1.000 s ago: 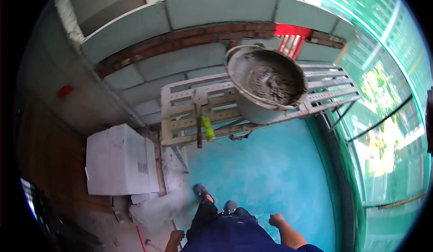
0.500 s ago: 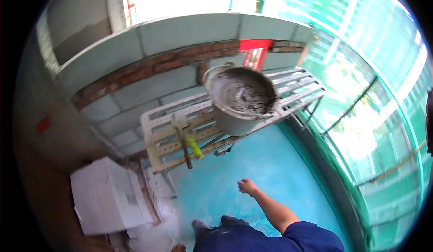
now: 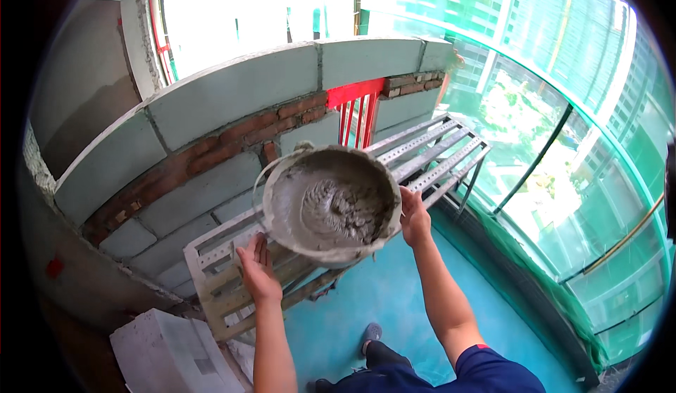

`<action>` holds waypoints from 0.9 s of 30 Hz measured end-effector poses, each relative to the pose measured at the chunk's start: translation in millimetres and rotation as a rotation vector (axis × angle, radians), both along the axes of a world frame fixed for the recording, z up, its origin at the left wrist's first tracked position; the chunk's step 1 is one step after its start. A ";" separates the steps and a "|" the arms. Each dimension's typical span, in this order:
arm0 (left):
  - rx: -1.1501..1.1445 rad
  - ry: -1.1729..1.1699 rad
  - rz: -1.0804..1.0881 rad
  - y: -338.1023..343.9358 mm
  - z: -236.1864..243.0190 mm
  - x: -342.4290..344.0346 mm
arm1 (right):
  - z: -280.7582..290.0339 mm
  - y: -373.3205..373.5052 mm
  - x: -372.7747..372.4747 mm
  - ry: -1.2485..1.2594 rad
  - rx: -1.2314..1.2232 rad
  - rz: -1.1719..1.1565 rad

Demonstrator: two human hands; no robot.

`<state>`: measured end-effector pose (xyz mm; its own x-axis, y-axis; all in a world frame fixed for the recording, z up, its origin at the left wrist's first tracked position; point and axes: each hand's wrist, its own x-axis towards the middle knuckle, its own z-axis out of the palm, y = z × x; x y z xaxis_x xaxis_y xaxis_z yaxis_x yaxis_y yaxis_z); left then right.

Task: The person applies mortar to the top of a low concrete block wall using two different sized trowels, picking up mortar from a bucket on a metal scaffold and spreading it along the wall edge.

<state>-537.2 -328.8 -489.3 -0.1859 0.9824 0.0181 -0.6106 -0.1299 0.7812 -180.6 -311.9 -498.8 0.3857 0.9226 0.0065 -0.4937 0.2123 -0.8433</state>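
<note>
A round bucket (image 3: 282,213) caked with grey residue stands on a slatted metal bench (image 3: 211,258), with wet grey mortar (image 3: 338,210) inside it. My right hand (image 3: 415,217) is at the bucket's right side, its fingertips against the outer wall just under the rim and stretched upward. Beside the lower left of the bucket is my left hand (image 3: 260,270), palm turned toward it and fingers spread. Whether the left fingertips touch the bucket, I cannot tell. The bucket's wire handle (image 3: 257,189) hangs over its left side. My left hand and the bucket cover part of the slats.
Behind the bench runs a low wall of grey blocks (image 3: 239,87) with a band of red bricks (image 3: 232,136). A red slatted panel (image 3: 359,108) fills a gap there. White blocks (image 3: 176,354) sit at lower left. Green netting (image 3: 535,259) borders the blue floor (image 3: 331,322) on the right.
My right hand has risen from over the floor to the bucket's right side. My left hand has come up from the lower edge to its left. The bucket appears nearer.
</note>
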 end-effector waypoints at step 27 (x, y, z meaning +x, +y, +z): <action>-0.144 0.260 0.086 112.1 129.2 200.8 | 56.3 133.4 80.7 0.273 0.134 0.489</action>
